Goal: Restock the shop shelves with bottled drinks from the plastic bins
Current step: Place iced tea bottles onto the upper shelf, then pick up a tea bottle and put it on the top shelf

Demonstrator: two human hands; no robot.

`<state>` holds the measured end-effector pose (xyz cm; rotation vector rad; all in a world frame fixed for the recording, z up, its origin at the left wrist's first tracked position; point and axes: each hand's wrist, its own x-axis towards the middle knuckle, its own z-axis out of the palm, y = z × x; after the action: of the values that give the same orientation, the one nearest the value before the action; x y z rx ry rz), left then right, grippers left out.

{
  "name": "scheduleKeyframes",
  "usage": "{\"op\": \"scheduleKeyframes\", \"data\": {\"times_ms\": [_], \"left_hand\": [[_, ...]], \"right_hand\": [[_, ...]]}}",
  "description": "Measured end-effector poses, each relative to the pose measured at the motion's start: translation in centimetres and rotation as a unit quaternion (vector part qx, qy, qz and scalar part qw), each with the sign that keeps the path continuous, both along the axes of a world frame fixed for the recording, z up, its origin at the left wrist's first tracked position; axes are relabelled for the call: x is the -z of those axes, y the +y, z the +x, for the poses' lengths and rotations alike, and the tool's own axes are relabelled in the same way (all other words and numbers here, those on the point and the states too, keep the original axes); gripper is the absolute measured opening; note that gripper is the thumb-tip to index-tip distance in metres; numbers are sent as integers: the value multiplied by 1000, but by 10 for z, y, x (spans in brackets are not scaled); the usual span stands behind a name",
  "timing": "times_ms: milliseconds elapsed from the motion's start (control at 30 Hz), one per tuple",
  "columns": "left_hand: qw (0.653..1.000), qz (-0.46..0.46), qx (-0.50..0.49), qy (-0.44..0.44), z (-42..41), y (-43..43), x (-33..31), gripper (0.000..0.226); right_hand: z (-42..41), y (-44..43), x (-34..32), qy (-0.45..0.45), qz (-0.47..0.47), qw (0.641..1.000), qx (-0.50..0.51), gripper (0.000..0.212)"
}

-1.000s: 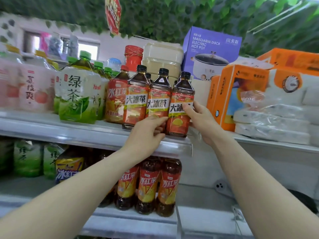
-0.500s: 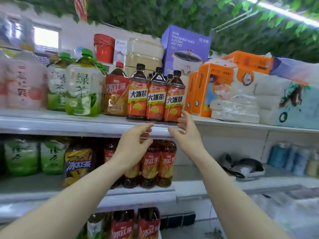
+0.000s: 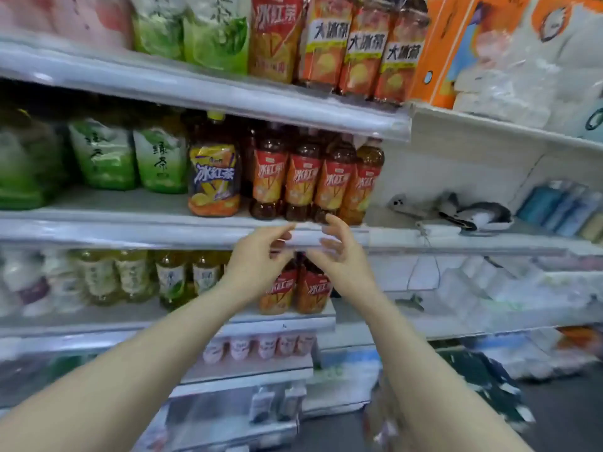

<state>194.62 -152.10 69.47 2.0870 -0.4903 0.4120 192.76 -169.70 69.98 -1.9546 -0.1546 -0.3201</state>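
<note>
The top shelf (image 3: 195,91) carries three dark tea bottles (image 3: 360,50) at its front; the middle shelf (image 3: 146,231) carries four red-labelled bottles (image 3: 305,181); before its edge hover the left hand (image 3: 257,261) and right hand (image 3: 341,256), close together, empty, fingers (image 3: 337,228) apart and loosely bent.

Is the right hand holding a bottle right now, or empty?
Empty. The right hand is loosely spread with nothing in its grasp, in front of the middle shelf.
</note>
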Motion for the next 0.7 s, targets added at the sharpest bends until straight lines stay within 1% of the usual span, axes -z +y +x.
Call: {"op": "scheduleKeyframes", "data": {"times_ms": [100, 267, 367, 533, 600, 700], "left_hand": [[999, 16, -4, 45, -7, 10, 46, 50], [993, 27, -10, 116, -24, 22, 125, 50], [983, 0, -31, 180, -35, 24, 167, 52], [968, -4, -39, 246, -49, 32, 240, 54], [963, -11, -60, 261, -57, 36, 271, 52], [947, -28, -82, 309, -70, 42, 324, 51]], "right_hand": [[-10, 10, 49, 34, 21, 999, -23, 57], [-22, 21, 132, 94, 54, 993, -45, 50], [-27, 24, 183, 158, 77, 983, -59, 47], [-45, 32, 266, 261, 108, 957, -70, 47], [-53, 33, 301, 286, 96, 950, -73, 50], [-66, 34, 350, 317, 98, 940, -72, 52]]}}
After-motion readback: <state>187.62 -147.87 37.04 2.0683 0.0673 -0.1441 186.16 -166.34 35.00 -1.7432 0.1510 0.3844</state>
